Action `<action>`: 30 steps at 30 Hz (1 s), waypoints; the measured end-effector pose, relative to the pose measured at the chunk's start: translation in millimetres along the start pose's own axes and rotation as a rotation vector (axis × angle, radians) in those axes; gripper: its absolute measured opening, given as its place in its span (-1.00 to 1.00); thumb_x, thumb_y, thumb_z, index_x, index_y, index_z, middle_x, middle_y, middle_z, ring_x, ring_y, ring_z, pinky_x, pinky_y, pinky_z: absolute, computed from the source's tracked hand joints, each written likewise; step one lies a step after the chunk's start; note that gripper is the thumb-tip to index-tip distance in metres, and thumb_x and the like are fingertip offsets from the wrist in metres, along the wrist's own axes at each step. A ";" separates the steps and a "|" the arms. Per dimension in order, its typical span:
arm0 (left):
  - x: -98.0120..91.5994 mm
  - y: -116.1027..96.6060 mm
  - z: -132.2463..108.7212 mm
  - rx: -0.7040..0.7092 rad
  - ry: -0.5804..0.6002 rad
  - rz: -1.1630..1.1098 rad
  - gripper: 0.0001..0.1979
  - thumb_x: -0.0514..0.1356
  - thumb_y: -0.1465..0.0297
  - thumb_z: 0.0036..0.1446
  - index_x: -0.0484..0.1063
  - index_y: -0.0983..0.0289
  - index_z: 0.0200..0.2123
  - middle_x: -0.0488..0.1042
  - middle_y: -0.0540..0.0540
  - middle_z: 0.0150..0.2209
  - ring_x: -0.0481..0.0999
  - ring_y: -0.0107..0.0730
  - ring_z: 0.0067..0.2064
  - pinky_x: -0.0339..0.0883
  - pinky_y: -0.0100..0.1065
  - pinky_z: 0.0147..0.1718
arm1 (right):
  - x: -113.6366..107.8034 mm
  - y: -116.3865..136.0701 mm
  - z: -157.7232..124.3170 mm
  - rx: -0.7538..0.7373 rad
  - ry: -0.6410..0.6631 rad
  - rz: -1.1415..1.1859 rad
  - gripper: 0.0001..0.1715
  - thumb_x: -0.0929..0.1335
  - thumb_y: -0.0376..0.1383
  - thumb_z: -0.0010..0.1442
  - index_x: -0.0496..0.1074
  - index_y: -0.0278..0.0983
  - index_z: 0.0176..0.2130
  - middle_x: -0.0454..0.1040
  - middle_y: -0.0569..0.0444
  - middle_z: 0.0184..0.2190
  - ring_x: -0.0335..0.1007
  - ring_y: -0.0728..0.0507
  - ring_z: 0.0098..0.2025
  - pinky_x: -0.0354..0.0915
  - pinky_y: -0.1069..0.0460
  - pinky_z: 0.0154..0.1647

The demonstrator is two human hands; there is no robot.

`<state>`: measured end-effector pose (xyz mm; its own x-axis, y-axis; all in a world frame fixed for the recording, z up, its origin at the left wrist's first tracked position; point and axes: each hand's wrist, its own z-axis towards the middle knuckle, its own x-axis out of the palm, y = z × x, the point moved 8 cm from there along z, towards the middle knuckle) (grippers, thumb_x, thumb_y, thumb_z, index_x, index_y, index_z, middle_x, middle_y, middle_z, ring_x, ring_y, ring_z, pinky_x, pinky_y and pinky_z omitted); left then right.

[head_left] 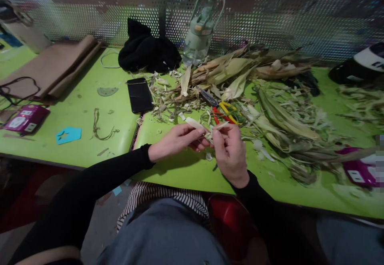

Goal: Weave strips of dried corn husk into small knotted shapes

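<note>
Steadily, work over the near side of the green table (177, 173), just short of the heaped corn husks (237, 71). Bring left hand (180, 137) and right hand (230, 151) close together, pinching the pale husk strip (195, 124) between them by the fingertips. Pull lightly to avoid splitting; hard to tell, at such small size, whether one piece or several.

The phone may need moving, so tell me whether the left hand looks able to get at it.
Probably yes: the phone lies beyond the left hand and to its left, with only low husk scraps nearby. That hand holds a pale husk strip, though, which it may need to release first.
</note>
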<state>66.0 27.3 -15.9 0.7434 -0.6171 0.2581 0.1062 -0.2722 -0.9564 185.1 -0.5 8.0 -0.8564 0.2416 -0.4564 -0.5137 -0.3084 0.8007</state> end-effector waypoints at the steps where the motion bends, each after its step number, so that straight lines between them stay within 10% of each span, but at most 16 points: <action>1: -0.1 -0.1 1.0 0.003 -0.004 0.047 -0.72 0.08 0.26 0.35 0.42 0.38 -0.23 0.54 0.11 -0.34 0.54 -0.47 -0.30 0.41 -0.38 -0.22 | 0.6 1.5 0.1 -0.008 0.001 -0.001 -0.88 0.25 -0.20 0.37 0.25 -0.18 -0.12 0.48 0.13 -0.41 0.42 -0.03 -0.50 0.30 0.05 -0.50; 9: 3.7 -4.8 0.8 0.107 -0.122 0.515 -0.71 -0.06 0.38 0.39 0.22 0.26 -0.43 0.29 -0.03 -0.47 0.26 -0.49 -0.43 0.23 -0.34 -0.30 | 7.1 -0.2 0.4 0.032 0.032 -0.092 -0.87 0.21 -0.18 0.38 0.23 -0.19 -0.13 0.45 0.10 -0.40 0.42 -0.08 -0.48 0.33 -0.01 -0.45; 30: 0.3 -9.4 -4.9 0.146 -0.049 0.271 -0.75 0.15 0.31 0.26 0.40 0.36 -0.09 0.38 0.00 -0.38 0.29 -0.54 -0.42 0.18 -0.44 -0.41 | 3.1 -13.4 1.1 0.078 0.052 0.051 -0.77 0.21 -0.06 0.40 0.22 -0.16 -0.13 0.31 0.17 -0.45 0.28 -0.05 -0.50 0.25 0.00 -0.47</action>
<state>62.0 26.1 -6.2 0.7879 -0.6157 -0.0122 -0.0090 0.0083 -0.9999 189.4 5.4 -3.7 -0.8841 0.1786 -0.4318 -0.4650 -0.2456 0.8505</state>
